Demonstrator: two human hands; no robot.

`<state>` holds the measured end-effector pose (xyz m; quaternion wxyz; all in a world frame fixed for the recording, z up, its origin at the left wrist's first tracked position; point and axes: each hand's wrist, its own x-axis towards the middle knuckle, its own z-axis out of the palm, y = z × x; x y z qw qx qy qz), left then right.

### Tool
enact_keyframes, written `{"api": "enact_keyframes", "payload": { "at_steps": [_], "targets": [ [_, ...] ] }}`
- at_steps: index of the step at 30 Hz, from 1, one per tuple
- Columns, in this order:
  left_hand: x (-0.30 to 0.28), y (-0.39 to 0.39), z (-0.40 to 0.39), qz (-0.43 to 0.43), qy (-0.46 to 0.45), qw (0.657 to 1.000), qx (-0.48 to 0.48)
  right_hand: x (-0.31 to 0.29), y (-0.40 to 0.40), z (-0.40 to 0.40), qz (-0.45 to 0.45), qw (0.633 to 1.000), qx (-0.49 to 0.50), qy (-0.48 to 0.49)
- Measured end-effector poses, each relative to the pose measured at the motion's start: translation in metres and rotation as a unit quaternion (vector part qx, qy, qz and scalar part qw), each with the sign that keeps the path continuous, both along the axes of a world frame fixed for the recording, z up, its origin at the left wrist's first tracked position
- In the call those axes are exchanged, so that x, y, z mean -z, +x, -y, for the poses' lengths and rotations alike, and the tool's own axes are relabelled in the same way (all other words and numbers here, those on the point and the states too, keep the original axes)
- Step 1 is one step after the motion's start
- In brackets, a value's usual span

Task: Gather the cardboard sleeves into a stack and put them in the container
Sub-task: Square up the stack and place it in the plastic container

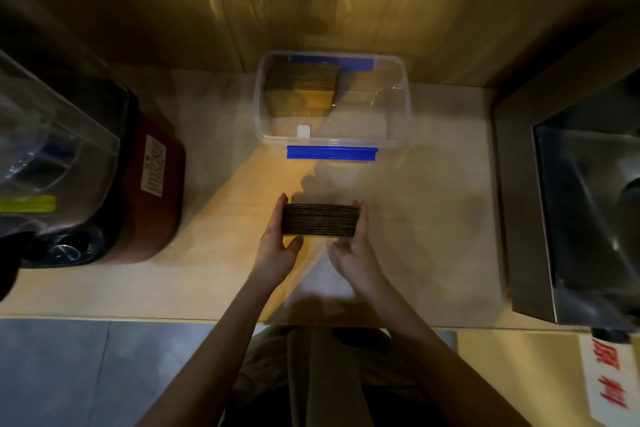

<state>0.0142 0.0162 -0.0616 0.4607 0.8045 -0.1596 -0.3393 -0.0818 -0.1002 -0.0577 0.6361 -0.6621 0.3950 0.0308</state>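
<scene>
A thick stack of brown cardboard sleeves is pressed between my two hands over the middle of the counter. My left hand grips its left end and my right hand grips its right end. Beyond the stack stands a clear plastic container with blue latches at its near and far sides. Another pile of cardboard sleeves lies inside the container, in its left half. The right half of the container holds nothing that I can see.
A red and black appliance with a clear plastic cover stands at the left. A steel sink is set at the right. A wooden wall rises behind the container. The counter's front edge runs just below my wrists.
</scene>
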Motion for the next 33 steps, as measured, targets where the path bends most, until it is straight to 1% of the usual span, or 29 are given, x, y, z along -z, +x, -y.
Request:
{"api": "enact_keyframes", "payload": {
  "at_steps": [2, 5, 10, 15, 19, 22, 24, 26, 29, 33],
  "targets": [
    [-0.001, -0.001, 0.002, -0.011, -0.007, 1.0, -0.017, 0.001, 0.0, 0.001, -0.003, 1.0, 0.006, -0.019],
    [-0.004, -0.004, 0.003, 0.015, -0.007, 1.0, -0.022, 0.001, -0.004, 0.006, 0.003, 0.997, 0.017, -0.07],
    [-0.002, -0.008, 0.001, 0.066, 0.027, 0.997, 0.001, 0.01, -0.01, 0.006, -0.029, 0.995, -0.035, -0.09],
    [-0.001, -0.004, -0.007, 0.112, 0.05, 0.992, 0.026, 0.006, -0.015, 0.01, -0.006, 0.99, -0.063, -0.125],
    [-0.001, 0.004, -0.011, 0.148, 0.074, 0.984, 0.066, 0.004, -0.016, 0.017, 0.003, 0.986, -0.078, -0.146],
    [-0.003, 0.01, -0.012, 0.167, 0.093, 0.975, 0.112, 0.002, -0.017, 0.026, 0.013, 0.971, -0.139, -0.194],
    [-0.005, 0.014, -0.014, 0.191, 0.085, 0.968, 0.141, 0.0, -0.017, 0.032, 0.013, 0.951, -0.191, -0.242],
    [-0.005, 0.017, -0.015, 0.219, 0.078, 0.959, 0.163, -0.003, -0.015, 0.037, 0.003, 0.939, -0.227, -0.259],
    [-0.006, 0.022, -0.015, 0.245, 0.089, 0.947, 0.185, -0.006, -0.013, 0.043, -0.021, 0.927, -0.255, -0.273],
    [-0.012, 0.032, -0.009, 0.244, 0.113, 0.939, 0.216, -0.011, -0.006, 0.052, -0.04, 0.909, -0.288, -0.298]
  ]
}}
